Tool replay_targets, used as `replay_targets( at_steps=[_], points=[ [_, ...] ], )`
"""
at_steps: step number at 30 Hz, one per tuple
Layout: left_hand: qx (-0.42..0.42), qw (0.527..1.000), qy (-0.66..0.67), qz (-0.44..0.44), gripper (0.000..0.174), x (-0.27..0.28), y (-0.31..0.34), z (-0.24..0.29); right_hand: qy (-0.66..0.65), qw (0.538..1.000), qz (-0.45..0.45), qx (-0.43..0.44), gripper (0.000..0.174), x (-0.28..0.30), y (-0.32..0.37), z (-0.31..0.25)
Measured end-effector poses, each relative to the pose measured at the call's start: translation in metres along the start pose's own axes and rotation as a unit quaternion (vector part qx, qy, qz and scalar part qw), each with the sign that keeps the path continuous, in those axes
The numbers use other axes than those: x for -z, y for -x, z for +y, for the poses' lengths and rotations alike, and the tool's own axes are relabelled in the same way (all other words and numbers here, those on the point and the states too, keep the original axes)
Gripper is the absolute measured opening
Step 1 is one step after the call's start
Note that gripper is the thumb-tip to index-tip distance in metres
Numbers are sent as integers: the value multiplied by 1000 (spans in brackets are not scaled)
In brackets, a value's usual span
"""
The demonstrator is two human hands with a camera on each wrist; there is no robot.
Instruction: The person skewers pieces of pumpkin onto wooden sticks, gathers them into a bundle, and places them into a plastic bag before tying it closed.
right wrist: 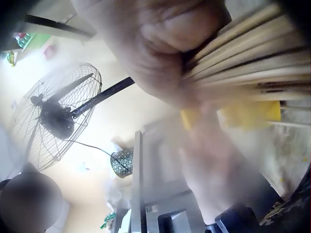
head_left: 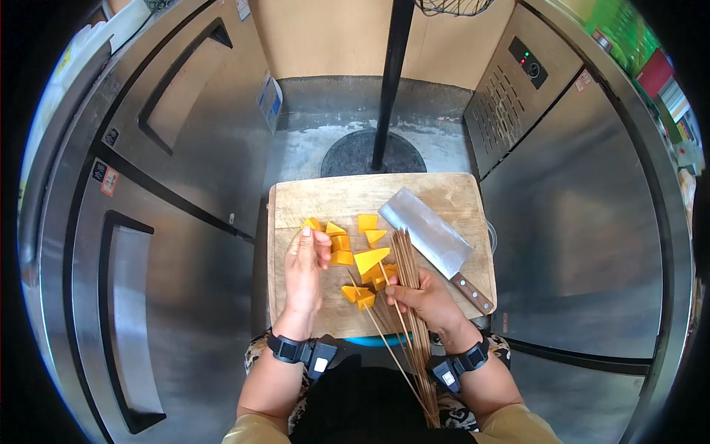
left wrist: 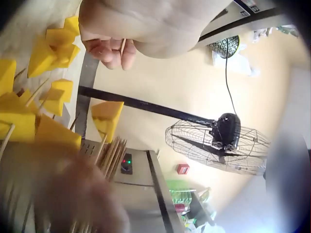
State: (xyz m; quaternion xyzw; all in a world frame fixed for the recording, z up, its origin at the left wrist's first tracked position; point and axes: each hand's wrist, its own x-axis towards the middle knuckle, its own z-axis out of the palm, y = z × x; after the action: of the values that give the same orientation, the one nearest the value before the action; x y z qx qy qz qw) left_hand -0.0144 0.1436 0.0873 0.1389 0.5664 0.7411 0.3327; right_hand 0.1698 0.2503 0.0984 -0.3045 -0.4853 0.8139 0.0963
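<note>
My right hand [head_left: 425, 300] grips a bundle of thin bamboo skewers [head_left: 405, 255] that runs down towards the lap. Between its thumb and fingers is also one skewer with an orange-yellow, pumpkin-like wedge [head_left: 371, 259] on its tip. Beneath that hand, more skewered chunks [head_left: 358, 297] lie on the wooden cutting board [head_left: 310, 196]. On the left, my left hand [head_left: 302, 274] is raised over the board with fingers loosely bent, and no chunk shows between them in the left wrist view. Just beyond its fingertips is a loose chunk [head_left: 313, 223], beside several others [head_left: 340, 243].
A cleaver [head_left: 429, 229] lies on the board's right side, handle towards the person. Steel cabinets flank both sides [head_left: 185, 296]. Behind the board stands a fan's black pole [head_left: 392, 89] on a round base [head_left: 340, 155]. Loose cut pieces [head_left: 367, 222] lie near the blade.
</note>
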Motion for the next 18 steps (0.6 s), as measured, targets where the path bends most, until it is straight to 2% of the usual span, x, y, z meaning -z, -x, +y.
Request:
replay_targets(
  at_steps=[6,12,18],
  points=[
    [28,991,121,56,13,10,-14,-1,2,1000,-3,-15,11,-1,-3,0],
    [70,982,164,57,11,4,-12,7,-3,1000,-9,-17,11,-1,-3,0],
    [136,951,277,-6,17,12,-16,3,2,1000,-2,-17,11,1,-4,2]
  ],
)
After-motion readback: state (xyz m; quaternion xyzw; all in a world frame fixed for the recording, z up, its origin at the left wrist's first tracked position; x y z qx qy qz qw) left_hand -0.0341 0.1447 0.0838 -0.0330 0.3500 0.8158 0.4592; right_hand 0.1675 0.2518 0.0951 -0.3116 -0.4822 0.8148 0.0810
